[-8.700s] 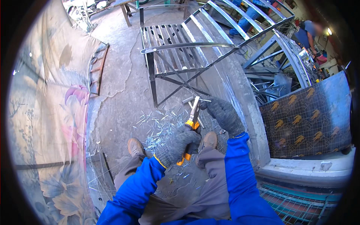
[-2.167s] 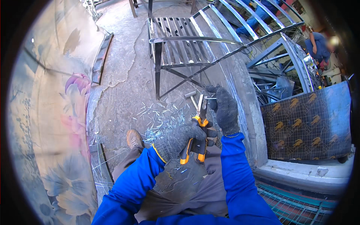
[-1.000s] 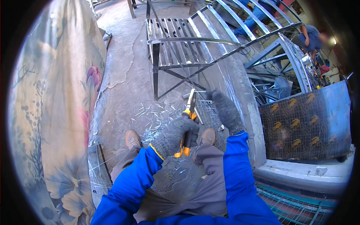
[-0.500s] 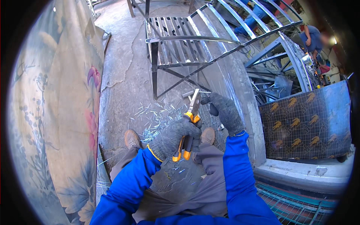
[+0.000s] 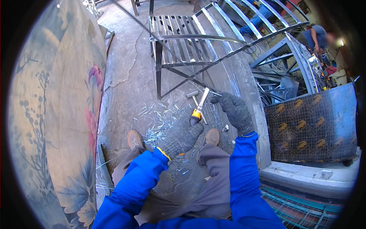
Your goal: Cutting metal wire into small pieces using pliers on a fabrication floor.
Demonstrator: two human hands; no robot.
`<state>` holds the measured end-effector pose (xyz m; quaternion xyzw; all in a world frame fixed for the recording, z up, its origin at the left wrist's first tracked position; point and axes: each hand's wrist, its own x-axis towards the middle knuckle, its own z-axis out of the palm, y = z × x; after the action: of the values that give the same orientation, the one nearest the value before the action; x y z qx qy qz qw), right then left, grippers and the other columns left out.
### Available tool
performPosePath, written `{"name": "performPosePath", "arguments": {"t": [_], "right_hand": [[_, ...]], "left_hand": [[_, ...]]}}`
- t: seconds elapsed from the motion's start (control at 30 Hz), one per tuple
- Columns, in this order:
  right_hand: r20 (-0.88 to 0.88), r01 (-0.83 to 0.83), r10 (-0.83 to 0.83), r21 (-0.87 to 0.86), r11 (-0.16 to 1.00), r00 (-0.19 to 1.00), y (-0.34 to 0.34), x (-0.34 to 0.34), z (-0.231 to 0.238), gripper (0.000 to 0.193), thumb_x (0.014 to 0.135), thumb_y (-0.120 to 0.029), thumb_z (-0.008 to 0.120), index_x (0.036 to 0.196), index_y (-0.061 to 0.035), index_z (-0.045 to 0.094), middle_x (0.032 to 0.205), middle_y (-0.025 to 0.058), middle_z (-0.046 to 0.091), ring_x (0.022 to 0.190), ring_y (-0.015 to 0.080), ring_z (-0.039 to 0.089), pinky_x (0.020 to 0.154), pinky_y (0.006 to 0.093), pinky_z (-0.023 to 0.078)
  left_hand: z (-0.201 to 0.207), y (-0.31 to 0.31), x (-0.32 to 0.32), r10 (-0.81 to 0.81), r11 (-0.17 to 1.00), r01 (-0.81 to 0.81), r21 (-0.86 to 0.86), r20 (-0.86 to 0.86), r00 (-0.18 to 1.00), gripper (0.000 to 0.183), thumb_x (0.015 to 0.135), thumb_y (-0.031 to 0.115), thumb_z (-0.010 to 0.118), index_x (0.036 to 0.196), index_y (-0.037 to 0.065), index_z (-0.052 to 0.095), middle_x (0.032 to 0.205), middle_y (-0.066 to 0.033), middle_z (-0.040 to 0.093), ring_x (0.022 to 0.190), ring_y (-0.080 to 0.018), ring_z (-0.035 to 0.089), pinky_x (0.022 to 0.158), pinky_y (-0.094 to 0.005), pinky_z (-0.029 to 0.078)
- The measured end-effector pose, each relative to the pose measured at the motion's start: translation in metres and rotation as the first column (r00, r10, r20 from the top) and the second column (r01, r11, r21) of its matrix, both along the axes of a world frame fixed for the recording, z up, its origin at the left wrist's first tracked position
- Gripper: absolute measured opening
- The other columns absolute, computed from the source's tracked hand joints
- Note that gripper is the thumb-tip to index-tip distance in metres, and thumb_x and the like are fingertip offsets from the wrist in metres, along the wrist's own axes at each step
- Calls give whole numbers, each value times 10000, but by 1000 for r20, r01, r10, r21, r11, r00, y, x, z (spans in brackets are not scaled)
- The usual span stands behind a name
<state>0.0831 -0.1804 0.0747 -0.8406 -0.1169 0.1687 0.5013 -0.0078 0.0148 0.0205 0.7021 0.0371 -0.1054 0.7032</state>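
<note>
My left hand (image 5: 181,133), in a grey knit glove, is closed around a pair of pliers (image 5: 203,100) with yellow-orange and black handles. The handles are mostly hidden by the glove, and the metal jaws point up and away from me. In a matching glove, my right hand (image 5: 235,112) pinches a thin metal rod (image 5: 215,93) whose visible end reaches the tip of the pliers. I cannot tell whether the jaws grip it. A hammer (image 5: 192,94) lies on the floor just beyond the pliers. Many short cut metal pieces (image 5: 158,122) are scattered near my shoes.
A metal-slatted bench frame (image 5: 183,40) stands ahead, with a long thin dark rod (image 5: 133,19) slanting across its left. Patterned cloth (image 5: 72,114) hangs at left. A dark printed panel (image 5: 310,126) and blue-grey steel frame (image 5: 274,53) stand at right. Another person (image 5: 316,36) bends at far right.
My left hand has turned and dropped slightly, so the pliers' handles are now mostly covered. The jaws have swung to the right. My right hand has shifted slightly right.
</note>
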Motion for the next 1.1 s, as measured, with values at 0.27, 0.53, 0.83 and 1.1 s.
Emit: {"name": "performPosePath", "arguments": {"t": [0.27, 0.53, 0.83, 1.1], "right_hand": [[266, 155, -163, 49, 987, 950, 3, -2, -29, 342, 1003, -291, 534, 1104, -2, 686, 805, 57, 652, 672, 112, 574, 642, 292, 501], [2, 342, -405, 531, 775, 914, 24, -1, -15, 432, 1034, -363, 420, 1113, -4, 647, 551, -53, 390, 472, 79, 357, 523, 279, 420], [321, 169, -233, 215, 962, 918, 21, -3, -23, 405, 1030, -279, 402, 1201, 13, 625, 921, 92, 649, 831, 144, 614, 753, 304, 525], [440, 41, -116, 175, 984, 891, 14, 3, -36, 310, 993, -154, 453, 1191, 22, 615, 1175, 174, 644, 1075, 259, 625, 916, 347, 502]], "left_hand": [[14, 18, 1, -325, 819, 80, -568, -344, 881, 289, 819, 118, 645, 1056, 12, 518, 715, -49, 522, 629, -157, 576, 580, -328, 504], [36, 7, -2, -381, 571, -56, -819, -325, 866, 461, 826, 98, 606, 1259, -16, 496, 1003, -151, 652, 887, -282, 685, 835, -391, 572], [21, 0, 0, -483, 634, 95, -767, -297, 824, 577, 818, 43, 542, 1377, -24, 416, 1192, -159, 617, 1040, -266, 663, 900, -369, 564], [26, 3, 1, -470, 713, 161, -682, -294, 832, 522, 853, 82, 570, 1345, -35, 440, 1147, -152, 635, 1019, -237, 665, 880, -349, 569]]}}
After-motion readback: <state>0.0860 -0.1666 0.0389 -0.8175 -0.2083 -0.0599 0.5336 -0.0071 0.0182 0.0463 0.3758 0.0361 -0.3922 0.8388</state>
